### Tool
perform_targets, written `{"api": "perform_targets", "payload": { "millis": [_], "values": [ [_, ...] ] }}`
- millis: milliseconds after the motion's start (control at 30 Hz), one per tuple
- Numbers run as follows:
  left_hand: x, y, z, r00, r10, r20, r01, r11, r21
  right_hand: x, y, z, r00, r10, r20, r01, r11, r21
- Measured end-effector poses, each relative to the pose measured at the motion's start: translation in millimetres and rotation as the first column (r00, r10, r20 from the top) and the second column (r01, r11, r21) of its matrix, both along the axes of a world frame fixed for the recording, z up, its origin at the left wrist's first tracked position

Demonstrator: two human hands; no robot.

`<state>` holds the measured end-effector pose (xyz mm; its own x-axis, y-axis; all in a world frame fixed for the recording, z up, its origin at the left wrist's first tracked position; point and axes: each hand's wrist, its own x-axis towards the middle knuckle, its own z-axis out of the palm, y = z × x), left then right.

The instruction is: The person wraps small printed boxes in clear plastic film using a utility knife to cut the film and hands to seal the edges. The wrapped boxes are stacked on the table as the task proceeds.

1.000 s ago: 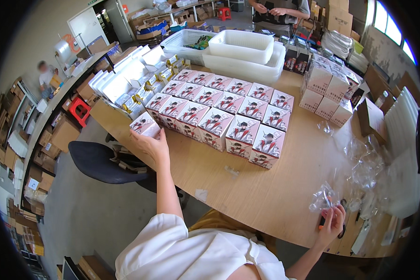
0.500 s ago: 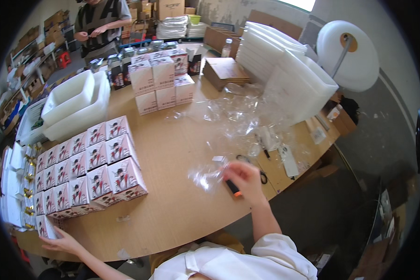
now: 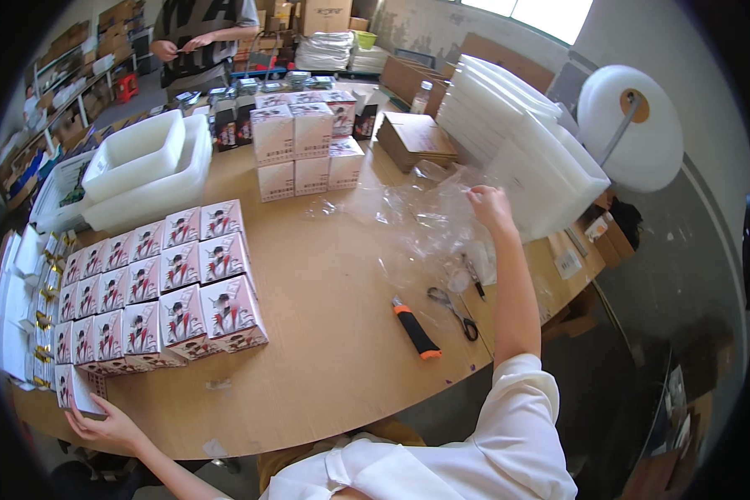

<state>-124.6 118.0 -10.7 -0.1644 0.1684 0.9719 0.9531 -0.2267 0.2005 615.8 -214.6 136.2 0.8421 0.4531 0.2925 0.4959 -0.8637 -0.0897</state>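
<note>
My left hand [image 3: 104,423] is closed round the near side of a small printed box [image 3: 77,388] at the table's front left corner. That box stands against rows of matching pink-and-white boxes [image 3: 162,283] with a red and black figure on them. Over on the right, my right hand [image 3: 490,207] is raised with its fingers pinched on clear plastic film [image 3: 429,204]. More of this crumpled film spreads beneath and left of the hand. Closer to me lie a black and orange utility knife [image 3: 416,330], scissors [image 3: 454,312] and a dark pen-like tool [image 3: 473,277].
Stacked pale boxes [image 3: 296,146] stand at the table's far middle, beside flat brown cardboard [image 3: 417,140]. Nested white tubs sit on the left [image 3: 146,171] and right [image 3: 521,125]. A round white lamp [image 3: 629,125] leans at far right. Across the table stands another person [image 3: 204,42].
My right hand has moved away from me and rightward with the film, uncovering the knife and scissors. The left hand stays on its box. The whole view has shifted slightly.
</note>
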Motion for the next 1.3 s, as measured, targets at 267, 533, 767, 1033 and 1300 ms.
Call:
{"api": "perform_targets", "payload": {
  "millis": [267, 533, 767, 1033, 1300],
  "values": [
    [113, -73, 60, 0.816, -0.578, 0.012, 0.576, 0.811, -0.1, -131, 142, 79, 0.958, 0.102, 0.269, -0.121, 0.991, 0.054],
    [134, -73, 24, 0.579, -0.814, -0.037, 0.793, 0.574, -0.205, -78, 322, -3, 0.861, 0.508, 0.028, -0.481, 0.795, 0.37],
    [130, -75, 26, 0.614, -0.785, 0.082, 0.776, 0.582, -0.244, -87, 354, -32, 0.879, 0.436, 0.192, -0.454, 0.642, 0.618],
    [131, -70, 26, 0.615, -0.78, 0.113, 0.786, 0.595, -0.17, -137, 286, -29, 0.862, 0.274, 0.426, -0.504, 0.379, 0.776],
    [143, -92, 38, 0.385, -0.894, 0.227, 0.923, 0.371, -0.105, -300, 61, -86, 0.573, 0.776, 0.262, -0.581, 0.16, 0.798]
  ]
}}
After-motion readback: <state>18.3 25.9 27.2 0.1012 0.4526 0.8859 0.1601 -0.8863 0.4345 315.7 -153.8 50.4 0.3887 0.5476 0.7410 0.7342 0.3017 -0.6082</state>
